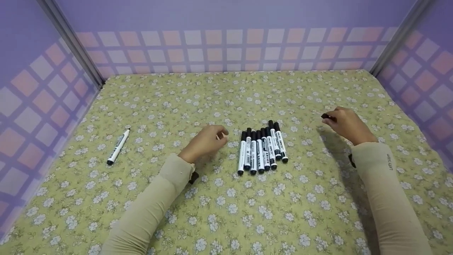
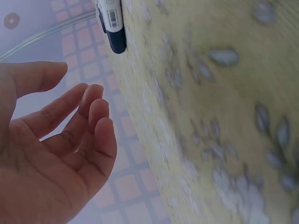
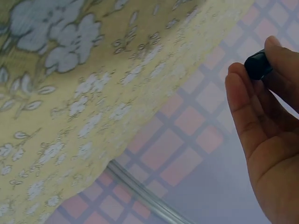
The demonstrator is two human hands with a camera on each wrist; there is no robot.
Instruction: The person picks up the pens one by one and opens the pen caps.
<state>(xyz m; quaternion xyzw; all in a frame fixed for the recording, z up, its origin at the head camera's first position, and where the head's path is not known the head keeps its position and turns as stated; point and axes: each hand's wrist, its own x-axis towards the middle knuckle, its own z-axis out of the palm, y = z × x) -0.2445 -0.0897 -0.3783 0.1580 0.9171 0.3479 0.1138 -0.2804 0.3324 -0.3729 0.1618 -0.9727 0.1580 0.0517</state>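
My right hand (image 1: 347, 123) pinches a small black marker cap (image 3: 258, 65) between thumb and fingers, held above the cloth at the right. My left hand (image 1: 207, 142) is over the middle of the cloth, fingers loosely bent, and the left wrist view shows nothing in it. Just to its right lies a side-by-side row of several white markers (image 1: 259, 152) with black caps at their far ends. Off to the left, one uncapped marker (image 1: 118, 147) lies alone, its dark tip pointing away from me.
A yellow-green flowered cloth (image 1: 226, 219) covers the table. Purple panels (image 1: 233, 14) with pink and white squares stand at the back and both sides, joined by grey corner posts (image 1: 72, 44).
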